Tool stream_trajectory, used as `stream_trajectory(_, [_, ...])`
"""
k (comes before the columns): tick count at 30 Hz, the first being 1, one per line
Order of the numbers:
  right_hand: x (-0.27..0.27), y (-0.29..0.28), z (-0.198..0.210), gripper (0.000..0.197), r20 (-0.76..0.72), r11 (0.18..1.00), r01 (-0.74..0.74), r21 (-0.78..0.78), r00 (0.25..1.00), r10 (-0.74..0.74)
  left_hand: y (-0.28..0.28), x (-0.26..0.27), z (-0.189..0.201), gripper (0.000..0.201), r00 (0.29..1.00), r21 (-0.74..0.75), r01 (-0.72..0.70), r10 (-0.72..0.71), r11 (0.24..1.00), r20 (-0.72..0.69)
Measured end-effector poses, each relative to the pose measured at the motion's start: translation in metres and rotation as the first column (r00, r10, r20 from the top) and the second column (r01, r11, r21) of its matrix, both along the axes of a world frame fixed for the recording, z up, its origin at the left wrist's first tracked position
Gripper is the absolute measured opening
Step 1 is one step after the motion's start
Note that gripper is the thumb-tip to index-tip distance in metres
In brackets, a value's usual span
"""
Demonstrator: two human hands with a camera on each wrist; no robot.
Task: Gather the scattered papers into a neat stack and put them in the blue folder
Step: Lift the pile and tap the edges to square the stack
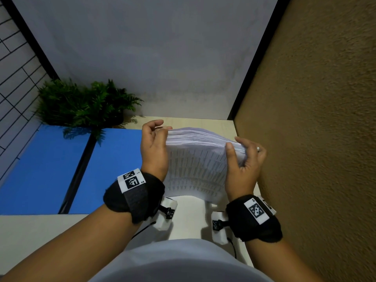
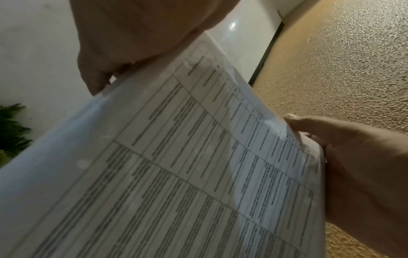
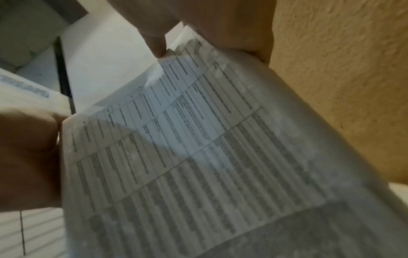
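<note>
A thick stack of printed papers [image 1: 195, 163] stands on its lower edge on the desk, tilted toward me, held between both hands. My left hand [image 1: 154, 145] grips its left edge, fingers curled over the top corner. My right hand [image 1: 242, 159] grips the right edge, thumb on the front sheet. The wrist views show the printed tables on the stack of papers [image 2: 176, 165] [image 3: 198, 157] up close, with my left hand [image 2: 123, 52] and my right hand [image 3: 198, 31] at its edges. The blue folder [image 1: 61, 169] lies open flat on the desk to the left.
A green fern plant [image 1: 85, 104] stands at the back left, overhanging the folder. A brown textured wall [image 1: 315, 139] runs close along the right of the light desk [image 1: 30, 237]. A grey wall is behind, and a wire grid panel [image 1: 16, 68] on the left.
</note>
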State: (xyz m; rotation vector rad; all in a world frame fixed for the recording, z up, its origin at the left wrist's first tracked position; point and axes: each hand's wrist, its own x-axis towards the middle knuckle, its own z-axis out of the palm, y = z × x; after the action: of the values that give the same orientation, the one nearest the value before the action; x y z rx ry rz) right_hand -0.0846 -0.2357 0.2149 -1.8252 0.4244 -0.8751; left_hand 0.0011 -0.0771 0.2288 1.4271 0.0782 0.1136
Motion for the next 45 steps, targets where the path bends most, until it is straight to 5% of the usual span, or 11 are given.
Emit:
stream_trajectory(5, [0.003, 0.007, 0.003, 0.021, -0.009, 1.000, -0.012, 0.023, 1.000, 0.012, 0.001, -0.001, -0.003, 0.023, 0.998, -0.036, 0.064, -0.063, 0.997, 0.008])
stream_trajectory(15, [0.008, -0.001, 0.006, 0.027, -0.039, 0.997, 0.043, 0.059, 0.998, -0.041, 0.015, 0.001, -0.033, 0.122, 0.949, 0.083, 0.311, -0.314, 0.947, 0.027])
stream_trajectory(18, [0.008, 0.001, 0.005, 0.035, -0.036, 0.997, -0.054, -0.050, 0.998, 0.053, 0.016, 0.001, -0.033, 0.109, 0.933, 0.068, 0.359, -0.360, 0.931, 0.014])
stream_trajectory(21, [0.009, -0.006, 0.005, 0.035, -0.087, 0.999, 0.012, 0.040, 0.996, -0.008, 0.016, 0.002, -0.032, 0.099, 0.924, 0.051, 0.377, -0.380, 0.925, 0.050])
stream_trajectory(25, [0.008, -0.008, 0.006, 0.027, -0.059, 0.995, -0.055, -0.080, 0.997, 0.050, 0.014, 0.005, -0.033, 0.103, 0.924, 0.096, 0.366, -0.373, 0.926, 0.080])
stream_trajectory(28, [0.010, -0.013, 0.007, 0.034, -0.103, 1.000, 0.021, -0.017, 0.994, -0.023, 0.012, 0.008, -0.036, 0.105, 0.930, 0.073, 0.364, -0.366, 0.929, 0.026])
stream_trajectory(32, [0.008, -0.013, 0.002, 0.032, -0.048, 0.965, -0.081, -0.250, 0.996, 0.071, 0.011, 0.014, -0.043, 0.097, 0.932, 0.099, 0.360, -0.362, 0.928, 0.004])
stream_trajectory(35, [0.009, -0.017, 0.004, 0.040, -0.093, 0.997, -0.059, -0.059, 0.994, 0.053, 0.010, 0.017, -0.047, 0.091, 0.932, 0.113, 0.363, -0.362, 0.925, -0.030])
stream_trajectory(39, [0.006, -0.018, 0.002, 0.070, -0.099, 0.975, -0.202, -0.098, 0.976, 0.192, 0.009, 0.022, -0.050, 0.085, 0.915, 0.095, 0.403, -0.400, 0.910, -0.050])
stream_trajectory(42, [0.011, -0.029, -0.010, 0.105, -0.102, 0.952, -0.131, 0.276, 0.981, 0.164, 0.009, 0.023, -0.051, 0.076, 0.908, 0.096, 0.414, -0.404, 0.905, -0.110])
stream_trajectory(45, [0.022, -0.042, -0.024, 0.084, -0.222, 0.839, -0.236, 0.491, 0.897, 0.382, 0.009, 0.022, -0.055, 0.062, 0.870, 0.090, 0.466, -0.438, 0.880, -0.224])
